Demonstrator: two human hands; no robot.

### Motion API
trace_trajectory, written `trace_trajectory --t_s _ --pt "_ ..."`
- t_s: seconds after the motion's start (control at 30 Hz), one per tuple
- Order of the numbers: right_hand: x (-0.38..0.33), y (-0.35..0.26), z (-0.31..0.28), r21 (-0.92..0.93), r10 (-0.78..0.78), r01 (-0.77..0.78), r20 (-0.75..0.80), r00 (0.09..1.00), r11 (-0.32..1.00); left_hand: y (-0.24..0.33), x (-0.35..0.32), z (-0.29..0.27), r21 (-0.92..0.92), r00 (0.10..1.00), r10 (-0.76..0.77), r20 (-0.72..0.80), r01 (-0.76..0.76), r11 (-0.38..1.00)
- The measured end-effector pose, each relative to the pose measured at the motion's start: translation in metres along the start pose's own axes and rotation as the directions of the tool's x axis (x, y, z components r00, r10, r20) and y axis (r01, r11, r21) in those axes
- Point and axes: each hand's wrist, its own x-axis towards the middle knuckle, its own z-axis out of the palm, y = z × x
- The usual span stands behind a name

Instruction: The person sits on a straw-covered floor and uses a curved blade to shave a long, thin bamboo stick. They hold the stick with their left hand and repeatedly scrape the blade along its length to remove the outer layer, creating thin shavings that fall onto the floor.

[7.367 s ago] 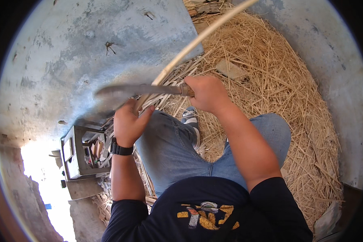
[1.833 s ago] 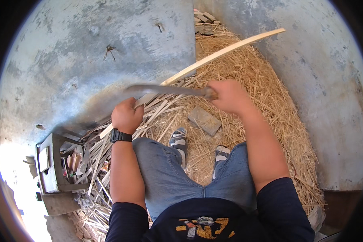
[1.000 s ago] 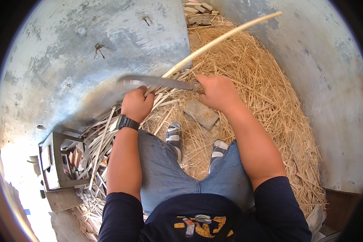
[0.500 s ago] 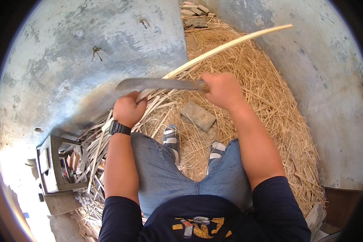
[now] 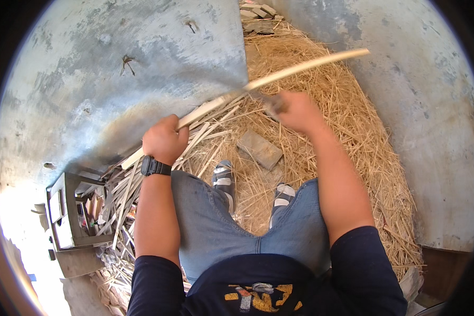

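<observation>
A long, pale, slightly curved bamboo strip (image 5: 310,65) runs from lower left to upper right in front of me. My left hand (image 5: 166,139), a dark watch on its wrist, is closed around the strip near its lower end. My right hand (image 5: 299,112) is closed on the handle of a machete (image 5: 274,103). The machete's blade is smeared by motion and reaches toward the middle of the strip, on its near side or across it; I cannot tell exactly where it touches.
Split strips (image 5: 129,195) lie heaped at the left beside a wooden stool-like frame (image 5: 71,216). Straw-like shavings (image 5: 342,142) cover the floor. A brick-shaped block (image 5: 259,149) lies ahead of my feet. Grey walls (image 5: 116,63) rise on both sides, and bricks (image 5: 258,11) are piled at the back.
My right hand has moved slightly right with the machete, whose blade has swung from above my left hand to the strip's middle. The strip's far end has dropped lower and a little left.
</observation>
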Motion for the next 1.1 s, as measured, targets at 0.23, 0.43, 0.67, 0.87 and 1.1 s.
trace_trajectory --t_s 0.23,0.43,0.67,0.87,1.1 --pt "0.012 0.048 -0.009 0.284 0.246 -0.181 -0.213 0.945 0.941 -0.002 0.003 -0.004 0.003 0.999 -0.013 -0.04 0.013 1.0" --pt "-0.004 -0.024 -0.022 -0.387 -0.148 0.201 0.163 0.975 0.9 -0.004 0.004 0.004 -0.077 0.996 0.021 -0.092 -0.028 0.997" --pt "0.009 0.048 -0.046 0.265 0.412 -0.343 -0.282 0.866 0.901 -0.015 0.002 0.003 -0.067 0.992 -0.031 -0.124 0.022 0.997" --pt "-0.013 -0.021 -0.032 -0.3 -0.083 0.104 0.083 0.993 0.948 0.003 0.005 0.002 -0.083 0.993 -0.022 -0.116 0.013 0.996" --pt "-0.007 0.047 -0.054 0.213 0.165 -0.115 -0.23 0.959 0.97 -0.005 0.003 -0.021 -0.028 0.979 0.002 -0.202 -0.008 1.0"
